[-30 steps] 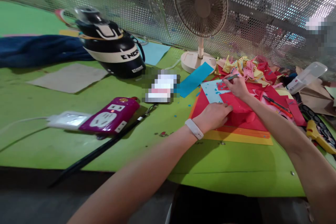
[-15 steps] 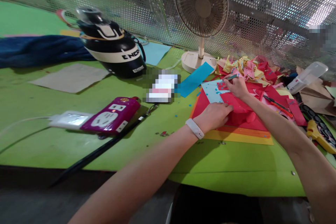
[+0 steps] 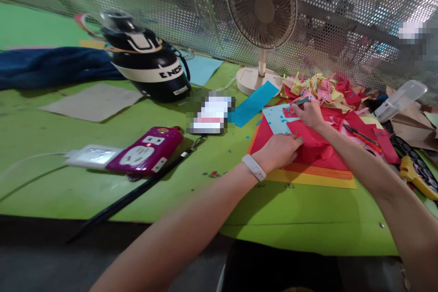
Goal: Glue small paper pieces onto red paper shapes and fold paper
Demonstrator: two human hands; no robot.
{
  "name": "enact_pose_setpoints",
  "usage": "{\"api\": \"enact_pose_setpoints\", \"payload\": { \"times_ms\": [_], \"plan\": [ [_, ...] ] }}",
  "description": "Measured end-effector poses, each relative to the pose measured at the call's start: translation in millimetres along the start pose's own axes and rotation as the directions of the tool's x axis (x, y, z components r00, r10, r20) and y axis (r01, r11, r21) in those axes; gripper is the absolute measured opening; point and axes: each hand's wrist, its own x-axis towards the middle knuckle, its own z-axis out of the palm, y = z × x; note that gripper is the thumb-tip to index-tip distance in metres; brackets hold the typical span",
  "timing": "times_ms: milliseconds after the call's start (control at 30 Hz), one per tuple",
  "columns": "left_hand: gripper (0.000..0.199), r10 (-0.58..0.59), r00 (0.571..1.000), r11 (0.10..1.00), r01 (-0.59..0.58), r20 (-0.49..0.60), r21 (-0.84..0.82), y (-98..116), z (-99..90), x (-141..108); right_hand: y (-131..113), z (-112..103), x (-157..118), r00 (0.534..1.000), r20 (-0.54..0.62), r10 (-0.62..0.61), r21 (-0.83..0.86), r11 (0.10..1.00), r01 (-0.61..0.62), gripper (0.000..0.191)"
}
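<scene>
My right hand (image 3: 310, 113) is closed around a slim dark tool (image 3: 301, 101), whose exact kind I cannot make out. Its tip points left, above a small red paper piece (image 3: 289, 112) strewn with tiny blue bits. Beneath that lies a light blue sheet (image 3: 272, 121) with more blue bits. Lower down, my left hand (image 3: 282, 149) has its fingers closed at the left edge of a folded red paper (image 3: 313, 146). A larger red sheet (image 3: 258, 143) lies under it, on top of orange and yellow sheets (image 3: 315, 180).
A blue paper strip (image 3: 256, 104), phone (image 3: 212, 114), purple power strip (image 3: 147, 150) and black jug (image 3: 150, 70) are on the left. Behind stands a fan (image 3: 262, 13). To the right are folded paper pieces (image 3: 320, 86), a red-handled cutter (image 3: 362, 138), clear bottle (image 3: 400, 100) and yellow glue gun (image 3: 417, 178).
</scene>
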Motion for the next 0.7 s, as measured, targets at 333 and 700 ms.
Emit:
{"api": "enact_pose_setpoints", "payload": {
  "times_ms": [333,700],
  "plan": [
    [0.025,0.003,1.0,1.0,-0.003,-0.005,0.004,-0.5,1.7,0.3,-1.0,2.4,0.8,1.0,0.023,-0.01,0.008,1.0,0.01,0.02],
    [0.025,0.005,1.0,1.0,-0.005,-0.005,-0.016,-1.4,1.9,0.2,1.7,2.6,0.6,1.0,-0.004,0.002,0.067,0.998,-0.002,0.02]
  ]
}}
